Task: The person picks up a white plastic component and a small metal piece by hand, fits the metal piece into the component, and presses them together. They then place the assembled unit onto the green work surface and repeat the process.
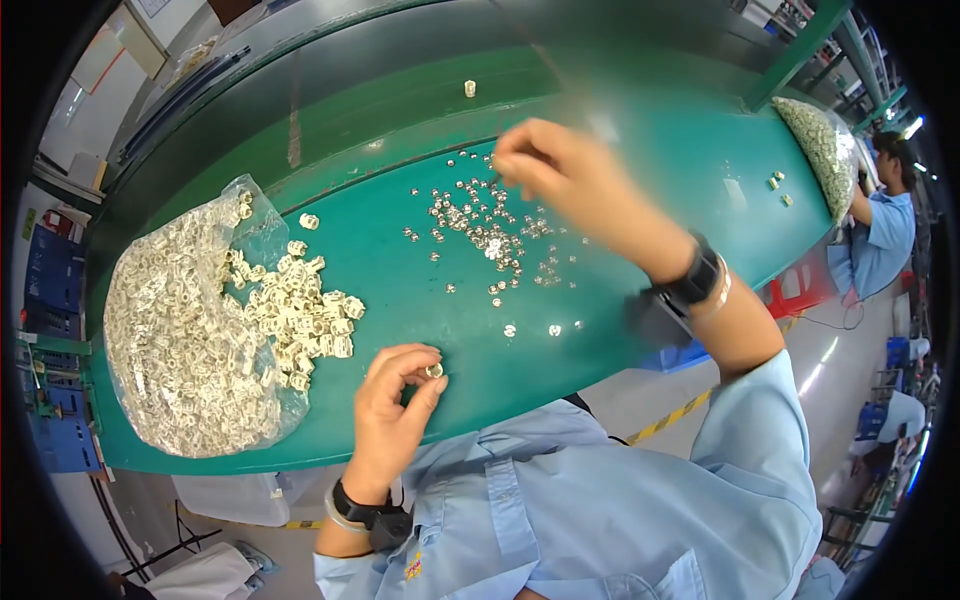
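Observation:
My left hand (393, 408) is closed near the front edge of the table, pinching a small cream plastic part (434, 370) between thumb and fingertips. Farther off, my right hand (560, 165) reaches over the far side of a scatter of small shiny metal pieces (465, 218). Its fingers are drawn together in a pinch; whatever lies between them is too small to make out. Left of the metal pieces, a heap of cream plastic parts (300, 310) spills from a large clear plastic bag (180, 340) full of the same parts.
The green tabletop (400, 290) runs across the view. One cream part (470, 88) stands beyond its back ledge. At the far right, another full bag (820, 150) sits beside a few loose parts (780, 182), with a person in blue (885, 235) behind it. A red stool (800, 287) stands below.

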Demonstrator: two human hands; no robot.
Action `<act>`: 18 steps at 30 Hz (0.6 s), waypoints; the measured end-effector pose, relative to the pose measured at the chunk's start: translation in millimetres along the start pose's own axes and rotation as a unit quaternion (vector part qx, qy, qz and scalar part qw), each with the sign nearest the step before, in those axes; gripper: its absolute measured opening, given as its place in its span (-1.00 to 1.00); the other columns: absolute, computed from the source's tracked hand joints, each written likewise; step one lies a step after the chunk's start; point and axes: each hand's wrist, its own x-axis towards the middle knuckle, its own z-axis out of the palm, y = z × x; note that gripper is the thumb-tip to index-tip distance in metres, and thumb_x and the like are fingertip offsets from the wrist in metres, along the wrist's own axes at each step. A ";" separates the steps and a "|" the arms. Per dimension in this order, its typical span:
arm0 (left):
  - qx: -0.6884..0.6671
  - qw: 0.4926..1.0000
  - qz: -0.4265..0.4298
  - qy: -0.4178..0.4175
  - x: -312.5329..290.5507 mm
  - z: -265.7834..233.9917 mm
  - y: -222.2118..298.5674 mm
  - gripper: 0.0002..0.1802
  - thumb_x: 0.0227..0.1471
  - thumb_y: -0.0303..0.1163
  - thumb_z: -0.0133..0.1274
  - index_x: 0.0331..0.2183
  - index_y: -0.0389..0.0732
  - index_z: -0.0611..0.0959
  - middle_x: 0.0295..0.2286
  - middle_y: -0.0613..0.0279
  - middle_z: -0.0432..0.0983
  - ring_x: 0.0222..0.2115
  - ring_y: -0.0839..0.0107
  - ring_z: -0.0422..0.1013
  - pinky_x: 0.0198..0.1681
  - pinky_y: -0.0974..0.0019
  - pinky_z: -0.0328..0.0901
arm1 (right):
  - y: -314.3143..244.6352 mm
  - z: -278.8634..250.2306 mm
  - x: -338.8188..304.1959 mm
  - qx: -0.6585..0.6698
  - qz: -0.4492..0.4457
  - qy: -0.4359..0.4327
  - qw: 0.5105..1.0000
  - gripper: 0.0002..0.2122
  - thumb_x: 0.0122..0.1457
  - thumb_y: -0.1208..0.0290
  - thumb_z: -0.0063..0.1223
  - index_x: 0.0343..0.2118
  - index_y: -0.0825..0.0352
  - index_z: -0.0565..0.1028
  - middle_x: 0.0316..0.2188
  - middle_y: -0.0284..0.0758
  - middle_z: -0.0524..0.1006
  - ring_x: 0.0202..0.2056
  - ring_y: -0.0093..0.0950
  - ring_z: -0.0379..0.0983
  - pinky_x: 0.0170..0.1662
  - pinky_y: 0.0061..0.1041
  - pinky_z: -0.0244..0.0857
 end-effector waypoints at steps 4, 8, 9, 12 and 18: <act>-0.052 0.998 -0.024 0.014 -2.7 -1.7 -6.0 -0.71 -0.03 -0.70 0.10 -0.20 -0.30 0.53 -0.16 0.16 0.40 -0.27 0.56 0.36 -0.19 0.48 0.31 | 34.7 19.8 48.4 -0.038 0.040 -0.007 0.998 -0.83 0.23 0.33 0.00 -0.30 0.35 0.49 -0.48 -0.43 0.51 -0.45 -0.67 0.39 -0.33 -0.63 0.31; -0.073 0.997 -0.029 0.003 -3.4 -6.8 -7.4 -0.71 -0.02 -0.70 0.09 -0.19 -0.30 0.53 -0.16 0.15 0.40 -0.27 0.57 0.36 -0.20 0.49 0.31 | 57.5 35.5 70.1 -0.091 0.035 -0.013 0.995 -0.78 0.19 0.28 -0.02 -0.31 0.34 0.52 -0.48 -0.27 0.57 -0.39 -0.36 0.50 -0.27 -0.41 0.33; -0.070 0.997 -0.025 -0.006 -3.5 -7.8 -7.4 -0.71 -0.02 -0.70 0.09 -0.19 -0.30 0.53 -0.16 0.15 0.40 -0.28 0.57 0.36 -0.21 0.49 0.30 | 59.4 36.8 73.0 -0.093 0.037 -0.015 0.995 -0.78 0.19 0.28 -0.02 -0.31 0.34 0.52 -0.48 -0.27 0.57 -0.39 -0.36 0.50 -0.27 -0.41 0.33; -0.094 0.995 -0.029 -0.004 -5.4 -9.6 -7.5 -0.71 -0.02 -0.71 0.08 -0.19 -0.30 0.53 -0.16 0.14 0.39 -0.28 0.57 0.36 -0.21 0.49 0.30 | 60.6 42.1 79.8 -0.150 0.028 -0.020 0.988 -0.78 0.19 0.26 -0.03 -0.30 0.33 0.52 -0.45 -0.23 0.57 -0.35 -0.27 0.50 -0.22 -0.34 0.33; -0.117 0.993 -0.026 -0.001 -5.9 -11.2 -8.5 -0.71 -0.03 -0.72 0.08 -0.20 -0.30 0.53 -0.15 0.13 0.39 -0.28 0.56 0.36 -0.21 0.49 0.30 | 64.3 48.5 83.0 -0.220 0.022 -0.026 0.975 -0.82 0.19 0.31 0.00 -0.30 0.32 0.51 -0.48 -0.33 0.58 -0.39 -0.44 0.51 -0.27 -0.47 0.35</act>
